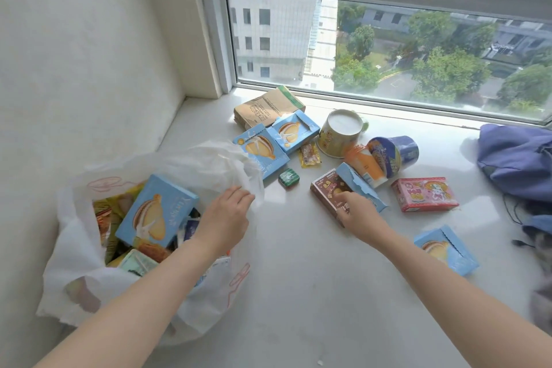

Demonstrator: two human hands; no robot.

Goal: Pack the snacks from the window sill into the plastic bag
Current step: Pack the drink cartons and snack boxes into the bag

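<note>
Right hand (355, 212) rests on brown box (330, 193); left hand (222, 218) holds bag (74, 248).

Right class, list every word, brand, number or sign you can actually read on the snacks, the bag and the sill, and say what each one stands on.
None can be read with certainty.
Blue box in the plastic bag: white lettering along its side, too blurred.
Brown paper packet: dark printed block, too small.
Brown box under the right hand: small print, illegible.
Pink box: cartoon art and blurred characters.
Yellow cup: blurred lettering.
Plastic bag: red marks, unreadable.
</note>
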